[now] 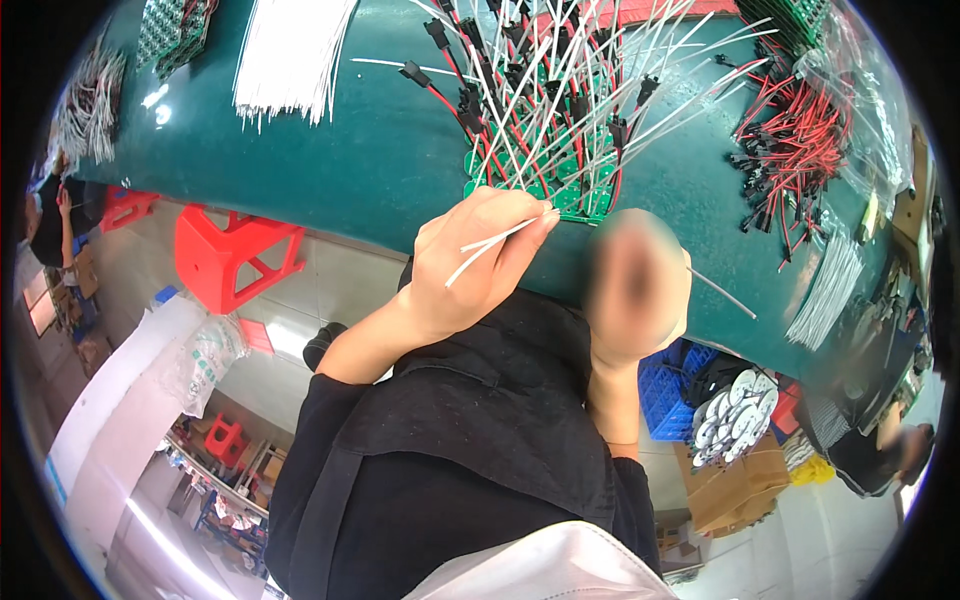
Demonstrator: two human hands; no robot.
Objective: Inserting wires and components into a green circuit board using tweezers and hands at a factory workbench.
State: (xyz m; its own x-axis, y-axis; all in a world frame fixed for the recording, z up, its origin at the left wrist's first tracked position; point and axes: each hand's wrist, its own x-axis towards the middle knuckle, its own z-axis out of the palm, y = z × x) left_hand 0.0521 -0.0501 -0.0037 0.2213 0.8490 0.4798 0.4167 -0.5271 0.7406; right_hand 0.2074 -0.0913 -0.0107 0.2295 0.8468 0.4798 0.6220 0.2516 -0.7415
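Note:
Just in front of the table's near edge, my left hand [478, 262] is closed in a pinch on thin white wires [490, 243]; two free ends stick out toward my wrist. To its right, my right hand [640, 290] is curled like a fist, its fingers blurred over. A thin pale wire [725, 293] juts from the right hand's outer side and seems held in it. Beyond both hands stands a cluster of green circuit boards [598, 204], carrying red-and-black leads with black connectors [436, 34] and long white wires that fan upward.
The green table [330, 165] holds a white wire bundle [290, 60], a red-and-black lead pile [800, 130], clear plastic bags [860, 100] and short pale wires [826, 290]. Below are a red stool [225, 258] and a blue crate [665, 395]. A person [870, 455] is at right.

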